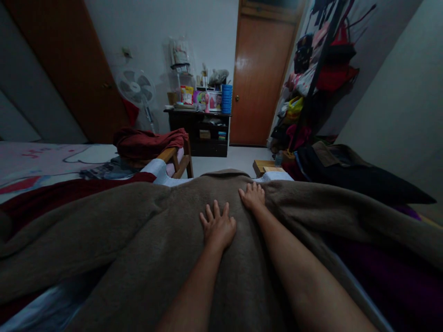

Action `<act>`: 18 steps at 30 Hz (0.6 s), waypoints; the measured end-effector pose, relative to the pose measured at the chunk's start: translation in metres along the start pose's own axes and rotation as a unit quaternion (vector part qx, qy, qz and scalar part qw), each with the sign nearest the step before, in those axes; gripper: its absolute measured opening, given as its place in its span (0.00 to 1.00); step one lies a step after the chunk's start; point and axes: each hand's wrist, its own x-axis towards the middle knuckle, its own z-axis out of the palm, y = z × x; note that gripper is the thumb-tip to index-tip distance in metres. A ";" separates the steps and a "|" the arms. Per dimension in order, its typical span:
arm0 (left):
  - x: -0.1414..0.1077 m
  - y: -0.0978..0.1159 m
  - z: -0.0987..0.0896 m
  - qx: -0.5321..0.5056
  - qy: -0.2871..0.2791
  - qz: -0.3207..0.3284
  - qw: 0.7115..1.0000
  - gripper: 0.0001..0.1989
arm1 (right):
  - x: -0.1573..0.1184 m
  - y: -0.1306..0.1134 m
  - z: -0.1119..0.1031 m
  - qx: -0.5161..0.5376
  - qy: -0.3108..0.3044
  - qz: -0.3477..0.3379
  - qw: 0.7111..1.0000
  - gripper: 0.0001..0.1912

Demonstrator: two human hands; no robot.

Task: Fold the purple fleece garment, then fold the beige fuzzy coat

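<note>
A brown fleecy coat (pixel 166 258) lies spread out in front of me, its sleeves stretched to both sides and its collar at the far end. My left hand (pixel 218 227) rests flat on the middle of the coat with the fingers spread. Farther up, near the collar and the right shoulder, my right hand (pixel 253 196) also lies on the fabric, fingers outstretched. Neither hand grips anything. Beneath the coat's right side shows a dark purple cloth (pixel 391 281).
A dark red garment (pixel 148 143) hangs over a wooden bed end (pixel 183 161) at left. Folded dark clothes (pixel 360 170) are piled at right. Beyond stand a fan (pixel 136 87), a dark cabinet (pixel 197 133) and a wooden door (pixel 259 83). Bags (pixel 332 69) hang on the right.
</note>
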 end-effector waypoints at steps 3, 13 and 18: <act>0.000 0.000 -0.001 -0.003 -0.007 -0.003 1.000 0.30 | 0.005 0.002 0.002 -0.003 0.016 0.039 0.999 0.39; 0.001 0.000 0.005 -0.010 0.010 -0.005 1.000 0.31 | 0.040 0.009 -0.013 -0.009 0.057 -0.018 0.998 0.27; 0.001 0.000 0.006 -0.016 0.014 -0.005 1.000 0.31 | 0.059 0.012 -0.024 -0.014 0.035 -0.006 0.999 0.26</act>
